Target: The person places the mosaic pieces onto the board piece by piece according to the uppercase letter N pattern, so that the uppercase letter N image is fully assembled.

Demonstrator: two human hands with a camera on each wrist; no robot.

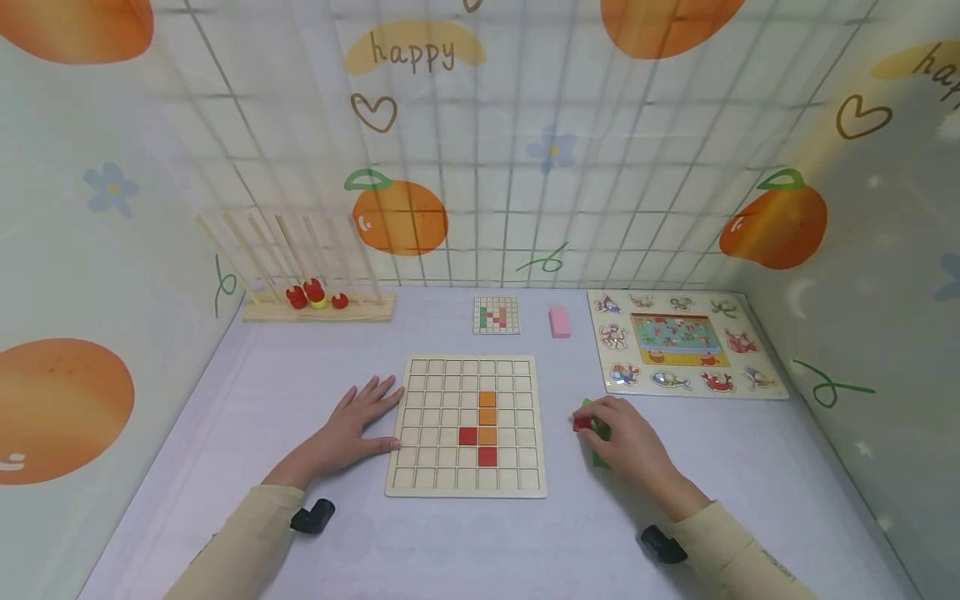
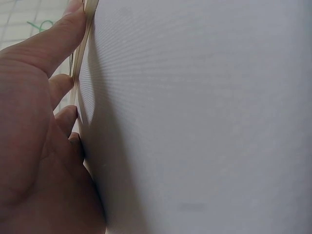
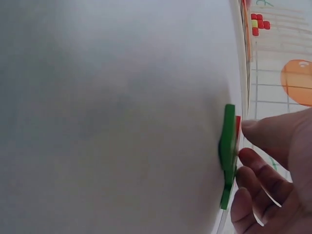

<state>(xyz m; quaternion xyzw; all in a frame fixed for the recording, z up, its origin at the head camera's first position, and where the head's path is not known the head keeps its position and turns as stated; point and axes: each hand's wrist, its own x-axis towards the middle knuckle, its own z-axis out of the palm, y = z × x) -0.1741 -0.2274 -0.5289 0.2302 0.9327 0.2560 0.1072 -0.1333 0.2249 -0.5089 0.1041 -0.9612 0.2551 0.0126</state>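
Carefully, Fingertips on the Red Tile

The right hand (image 1: 633,442) pinches a red tile (image 1: 581,424) between thumb and finger, right beside some green tiles (image 1: 600,458) on the counter (image 1: 465,550), to the right of the grid board (image 1: 431,458). The left hand (image 1: 362,421) lies flat with its fingers spread, touching the board's left edge.

On the board, 3 orange tiles (image 1: 487,416) run in a column, with 1 red tile just below them and 1 more left of the lowest orange. A small patterned card (image 1: 496,316) lies beyond the board.

The step in hand looks like a pick-up. It should go best with a light hold on the tile's edges and a straight lift, so the green tiles don't drag along; the left hand would do well to steady the board without pushing it.
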